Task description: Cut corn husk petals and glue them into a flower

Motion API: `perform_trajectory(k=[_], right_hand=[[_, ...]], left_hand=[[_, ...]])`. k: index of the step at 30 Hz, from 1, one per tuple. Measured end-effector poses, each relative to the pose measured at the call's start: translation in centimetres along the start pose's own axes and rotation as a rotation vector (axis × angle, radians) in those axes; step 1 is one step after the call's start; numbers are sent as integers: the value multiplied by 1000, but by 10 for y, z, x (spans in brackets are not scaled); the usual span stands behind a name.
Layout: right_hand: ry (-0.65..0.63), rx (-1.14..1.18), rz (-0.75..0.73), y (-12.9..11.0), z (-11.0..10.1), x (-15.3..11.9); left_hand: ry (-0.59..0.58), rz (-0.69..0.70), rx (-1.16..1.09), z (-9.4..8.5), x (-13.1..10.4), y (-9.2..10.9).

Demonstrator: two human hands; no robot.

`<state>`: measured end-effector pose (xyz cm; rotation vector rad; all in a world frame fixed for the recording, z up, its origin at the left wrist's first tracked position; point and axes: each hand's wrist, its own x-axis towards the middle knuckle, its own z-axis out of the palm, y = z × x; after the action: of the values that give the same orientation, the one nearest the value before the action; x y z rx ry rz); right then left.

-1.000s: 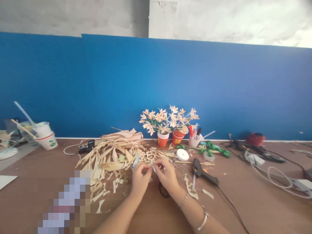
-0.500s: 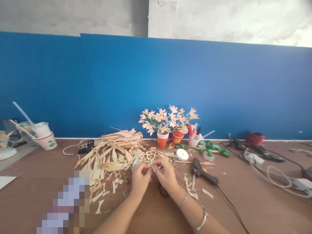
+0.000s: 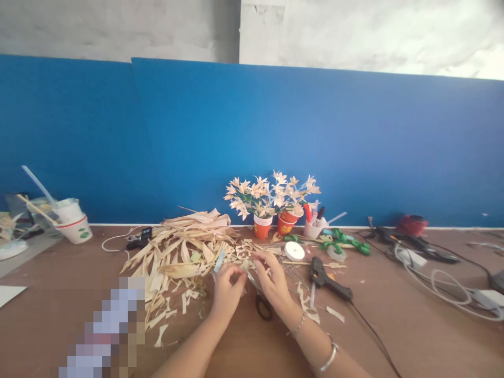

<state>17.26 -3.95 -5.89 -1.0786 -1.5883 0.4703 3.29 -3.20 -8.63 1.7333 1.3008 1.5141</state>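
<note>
My left hand is closed in a pinch, thumb against fingertip. Whatever is in that pinch is too small to make out. To its right, my right hand is open, its thumb and fingers apart with nothing seen between them. Between my wrists lies a pair of scissors, its black handles showing and its blades partly hidden. Dried husk strips are heaped beyond and left of my left hand, with a pale blue strip near its knuckles. A white tape roll lies past my right hand.
A black glue gun rests at right, its cord running toward the front edge. Behind stand red paper cups holding husk flowers, and a pen cup. Green tape pieces and white cables lie right; a white cup stands left.
My right hand has let go of the pinch near my left fingertips and opened, drawing slightly right. The scissors' handles show more. My left hand stays nearly in place, pinched.
</note>
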Motion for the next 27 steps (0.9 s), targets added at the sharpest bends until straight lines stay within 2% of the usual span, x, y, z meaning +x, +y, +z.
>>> perform_trajectory(k=[8, 16, 22, 27], right_hand=[[-44, 110, 10, 7, -1, 4], [-3, 170, 103, 6, 0, 6], [-5, 234, 150, 13, 3, 5], [-16, 322, 207, 12, 5, 5]], left_hand=[[-43, 9, -58, 1, -1, 0], [-32, -165, -182, 3, -4, -3], [-82, -159, -186, 3, -5, 0], [-59, -112, -111, 4, -7, -1]])
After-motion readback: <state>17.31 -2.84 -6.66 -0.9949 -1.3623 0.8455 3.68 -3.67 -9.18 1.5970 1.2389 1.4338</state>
